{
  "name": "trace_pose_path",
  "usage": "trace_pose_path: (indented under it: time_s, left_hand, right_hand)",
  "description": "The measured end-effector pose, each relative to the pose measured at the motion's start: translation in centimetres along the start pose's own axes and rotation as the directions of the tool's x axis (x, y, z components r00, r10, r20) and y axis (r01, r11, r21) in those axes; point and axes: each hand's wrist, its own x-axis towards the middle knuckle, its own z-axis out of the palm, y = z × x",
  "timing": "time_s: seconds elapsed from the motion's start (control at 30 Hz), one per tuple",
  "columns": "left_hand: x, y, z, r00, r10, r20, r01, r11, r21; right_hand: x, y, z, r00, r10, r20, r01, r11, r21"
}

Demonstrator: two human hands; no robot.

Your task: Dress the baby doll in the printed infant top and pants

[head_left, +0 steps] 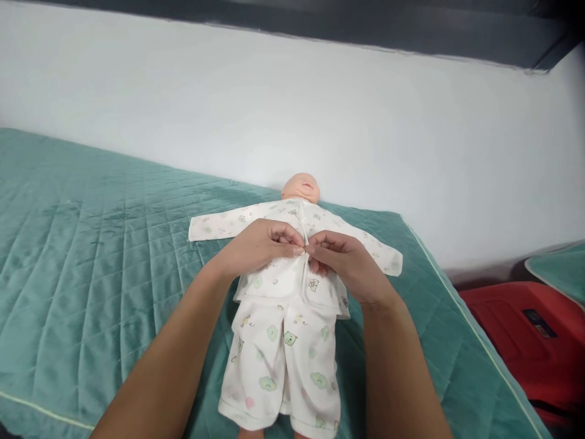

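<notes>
A baby doll [301, 186] lies on its back on the green quilted bed [100, 231], its head toward the wall. It wears a white printed shirt [278, 277] with sleeves spread out and matching white trousers [283, 360]. My left hand [260, 244] and my right hand [345, 259] meet over the doll's chest. Both pinch the shirt's front edges at the middle opening, fingertips touching. What sits between the fingertips is too small to make out.
A white wall [320, 110] runs behind the bed. A red object [521, 329] stands on the floor to the right of the bed, with the corner of another green cover [560, 268] behind it. The bed's right edge runs diagonally near the doll.
</notes>
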Motion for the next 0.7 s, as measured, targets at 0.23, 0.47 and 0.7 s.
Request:
trace_pose_path:
  time_s: [0.23,0.47,0.7]
  left_hand:
    - [0.03,-0.11,-0.13,1.0,-0.013,-0.002,0.013,1.0,-0.009]
    - [0.26,-0.3,-0.03,1.0,-0.011,-0.016,0.011,1.0,-0.01]
    - [0.19,-0.11,-0.12,1.0,-0.006,-0.005,0.006,1.0,0.019]
  right_hand:
    - [-0.06,-0.23,0.01,1.0,0.004,0.012,-0.003,1.0,-0.014]
    - [0.02,-0.13,0.07,1.0,-0.011,0.012,0.011,1.0,0.022]
    - [0.16,0.06,0.23,1.0,0.016,-0.008,-0.015,0.999,0.046]
